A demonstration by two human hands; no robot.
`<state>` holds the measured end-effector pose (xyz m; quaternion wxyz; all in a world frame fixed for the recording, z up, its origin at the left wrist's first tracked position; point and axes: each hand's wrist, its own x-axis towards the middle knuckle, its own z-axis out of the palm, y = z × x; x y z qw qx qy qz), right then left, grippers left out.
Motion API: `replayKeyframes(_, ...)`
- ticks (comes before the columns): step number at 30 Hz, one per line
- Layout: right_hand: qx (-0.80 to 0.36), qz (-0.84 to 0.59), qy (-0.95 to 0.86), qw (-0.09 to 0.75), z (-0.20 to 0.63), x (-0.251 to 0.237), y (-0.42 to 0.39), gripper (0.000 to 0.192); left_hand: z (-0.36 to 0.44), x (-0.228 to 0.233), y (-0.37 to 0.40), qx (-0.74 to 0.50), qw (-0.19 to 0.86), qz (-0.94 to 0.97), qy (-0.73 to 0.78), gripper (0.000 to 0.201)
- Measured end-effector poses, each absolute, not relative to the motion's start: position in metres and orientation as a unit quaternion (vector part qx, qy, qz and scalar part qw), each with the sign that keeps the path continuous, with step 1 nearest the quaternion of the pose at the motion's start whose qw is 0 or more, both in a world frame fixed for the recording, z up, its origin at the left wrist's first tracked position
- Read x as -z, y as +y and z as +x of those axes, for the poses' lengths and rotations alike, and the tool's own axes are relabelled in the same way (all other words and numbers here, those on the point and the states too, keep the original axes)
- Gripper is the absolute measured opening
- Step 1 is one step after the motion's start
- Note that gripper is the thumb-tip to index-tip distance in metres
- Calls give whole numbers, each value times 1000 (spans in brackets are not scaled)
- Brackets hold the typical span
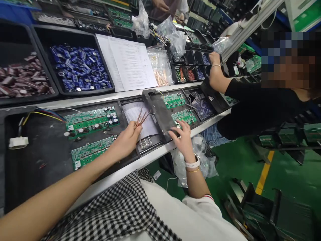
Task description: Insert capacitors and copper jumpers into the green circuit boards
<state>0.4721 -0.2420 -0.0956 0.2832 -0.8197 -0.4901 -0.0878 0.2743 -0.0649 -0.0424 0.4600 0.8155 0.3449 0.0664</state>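
My left hand [128, 137] is closed on a small bunch of thin copper-brown wire leads [142, 119], which stick up out of the fingers. It is above the right part of a black tray [50, 134], over a white paper [132, 112]. Two green circuit boards [91, 122] lie in that tray, left of the hand and partly behind my forearm. My right hand [184, 139] has its fingers spread over the near edge of a second black tray [156, 113], close to a green board [187, 116]. Whether the fingertips touch the tray, I cannot tell.
Bins of blue capacitors [80, 68] and brown capacitors [22, 78] stand behind the trays. Printed sheets [132, 63] and a plastic bag of copper-coloured parts [160, 68] are beside them. A co-worker's hand [214, 58] is at small part boxes [190, 74] on the right.
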Motion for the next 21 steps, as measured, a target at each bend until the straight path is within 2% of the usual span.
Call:
replayKeyframes(4, 119, -838, -393, 358, 549, 84, -234, 35, 321, 56, -49, -2, 316, 846, 430, 48)
replayKeyframes(5, 93, -853, -363, 363, 574, 85, -230, 41, 329, 58, -48, -1, 283, 853, 439, 55)
replayKeyframes(8, -85, -870, -310, 375, 632, 95, -216, 64, 343, 65, -48, 12, 210, 868, 450, 65)
replayKeyframes(11, -181, -853, -315, 374, 653, 109, -203, 74, 351, 70, -52, 9, 211, 870, 446, 55)
replayKeyframes(15, -195, -844, -308, 394, 648, 117, -196, 93, 354, 72, -52, -11, 222, 875, 430, 42)
replayKeyframes(21, -199, -839, -301, 407, 629, 74, -205, 89, 327, 48, -47, -45, 199, 880, 429, 36)
